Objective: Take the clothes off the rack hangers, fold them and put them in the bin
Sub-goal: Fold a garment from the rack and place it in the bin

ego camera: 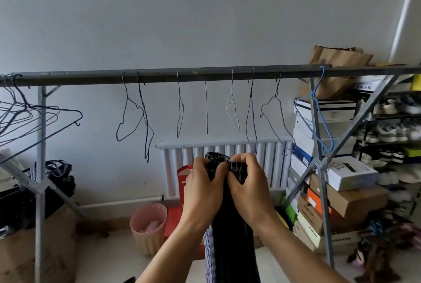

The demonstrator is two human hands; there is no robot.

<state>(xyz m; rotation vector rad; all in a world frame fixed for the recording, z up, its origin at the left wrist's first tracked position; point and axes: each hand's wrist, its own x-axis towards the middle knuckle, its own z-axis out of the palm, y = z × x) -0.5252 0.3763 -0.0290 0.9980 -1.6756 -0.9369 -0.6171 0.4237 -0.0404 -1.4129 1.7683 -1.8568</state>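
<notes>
A dark striped garment (230, 244) hangs straight down in front of me, bunched at its top edge. My left hand (201, 188) and my right hand (249, 188) both grip that top edge side by side, below the rack bar. The grey metal rack bar (159, 75) runs across the view with several bare wire hangers (206, 102) on it and a blue hanger (319, 111) at the right. A pink ribbed bin (148, 228) stands on the floor, left of my arms.
A white radiator (177, 168) is on the wall behind the garment. Stacked shoe boxes (319, 209) and a shoe shelf (391, 132) fill the right. Cardboard boxes (16, 257) and a dark bag (59, 175) sit at the left. A red box (173, 219) stands by the bin.
</notes>
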